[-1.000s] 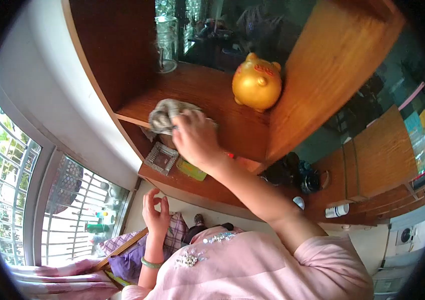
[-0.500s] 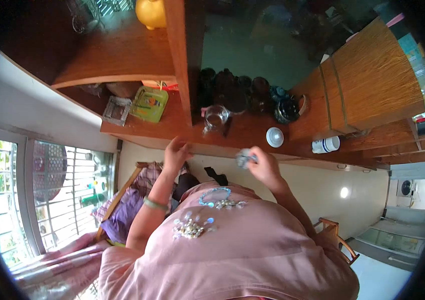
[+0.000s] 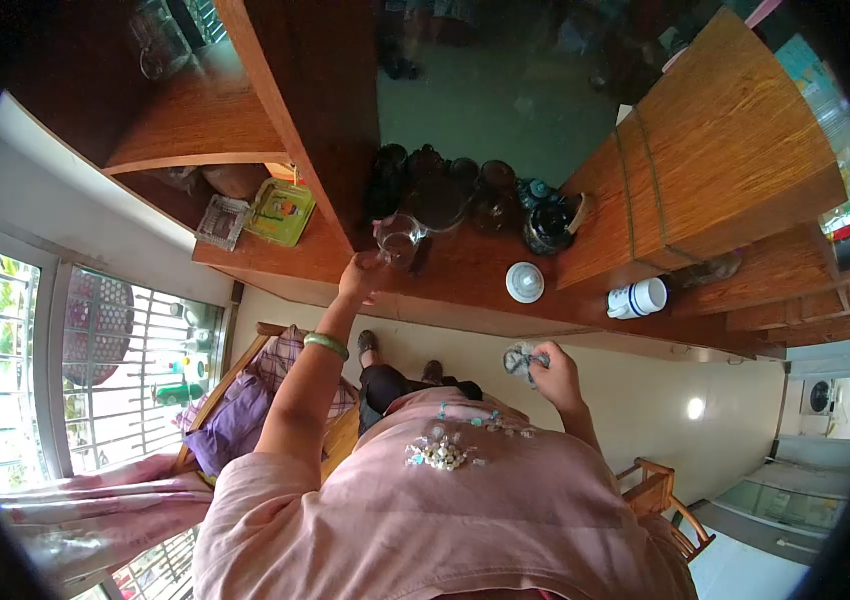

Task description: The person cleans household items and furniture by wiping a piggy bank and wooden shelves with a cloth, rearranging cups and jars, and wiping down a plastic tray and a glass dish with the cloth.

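Observation:
My left hand [image 3: 361,276], with a green bangle [image 3: 326,344] on the wrist, reaches to the edge of the wooden shelf. Its fingers look apart, with the fingertips right beside a clear glass cup [image 3: 400,238]; whether they touch it I cannot tell. The cup stands on the shelf in front of several dark glass vessels. Out over the floor on the right, my right hand [image 3: 556,372] is closed on a bunched grey-and-white cloth [image 3: 522,362], which hangs from the fingers.
On the shelf [image 3: 465,280] are a white lid [image 3: 525,282], a white mug [image 3: 637,298], a dark glass pot [image 3: 549,228] and a green tray [image 3: 281,212]. An upright wooden panel [image 3: 295,120] rises left of the cup. A wooden chair [image 3: 653,490] stands behind on the right.
My left hand has moved forward to the glass cup. My right hand has drawn back and to the right with the cloth. The whole view has shifted slightly.

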A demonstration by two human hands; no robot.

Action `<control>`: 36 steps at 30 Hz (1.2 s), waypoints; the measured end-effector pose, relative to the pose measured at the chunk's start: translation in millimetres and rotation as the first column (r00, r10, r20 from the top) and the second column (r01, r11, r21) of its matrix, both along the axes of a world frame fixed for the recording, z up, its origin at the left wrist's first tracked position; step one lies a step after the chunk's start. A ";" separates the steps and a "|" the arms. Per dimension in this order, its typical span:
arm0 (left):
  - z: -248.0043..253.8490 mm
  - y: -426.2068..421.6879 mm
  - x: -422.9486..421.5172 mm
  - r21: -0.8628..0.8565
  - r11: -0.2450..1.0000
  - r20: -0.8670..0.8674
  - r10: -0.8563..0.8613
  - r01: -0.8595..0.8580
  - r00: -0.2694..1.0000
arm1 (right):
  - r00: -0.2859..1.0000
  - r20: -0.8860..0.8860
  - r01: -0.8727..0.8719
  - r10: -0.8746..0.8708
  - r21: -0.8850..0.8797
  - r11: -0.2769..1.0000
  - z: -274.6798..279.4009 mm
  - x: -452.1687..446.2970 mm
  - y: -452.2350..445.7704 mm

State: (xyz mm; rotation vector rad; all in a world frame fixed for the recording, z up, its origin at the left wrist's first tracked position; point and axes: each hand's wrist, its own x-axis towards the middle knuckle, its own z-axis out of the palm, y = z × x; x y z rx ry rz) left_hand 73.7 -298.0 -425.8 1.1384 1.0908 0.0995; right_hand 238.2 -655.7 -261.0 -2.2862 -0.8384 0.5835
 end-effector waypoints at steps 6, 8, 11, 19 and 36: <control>39.9 -62.3 22.2 0.775 0.624 -0.249 0.158 0.099 0.955 | 0.994 -0.082 -0.063 0.066 0.041 0.997 -13.5 8.5 41.8; 94.8 -89.2 38.1 0.160 0.987 -0.119 0.031 -0.011 0.992 | 0.994 -0.035 -0.103 0.106 0.094 0.990 -21.1 6.5 50.6; 70.7 -83.2 57.5 -0.119 0.978 0.145 0.189 -0.173 0.971 | 0.993 -0.048 -0.102 0.105 0.062 0.993 -21.2 1.8 53.3; 40.7 -79.1 78.5 -0.389 0.915 0.489 0.301 -0.104 0.818 | 0.996 -0.048 -0.066 0.069 0.066 0.996 -36.6 -2.0 19.6; 186.0 -105.1 40.9 -0.199 0.962 0.532 0.266 -0.186 0.804 | 0.976 -0.108 -0.187 0.190 0.042 0.981 -61.6 7.4 42.2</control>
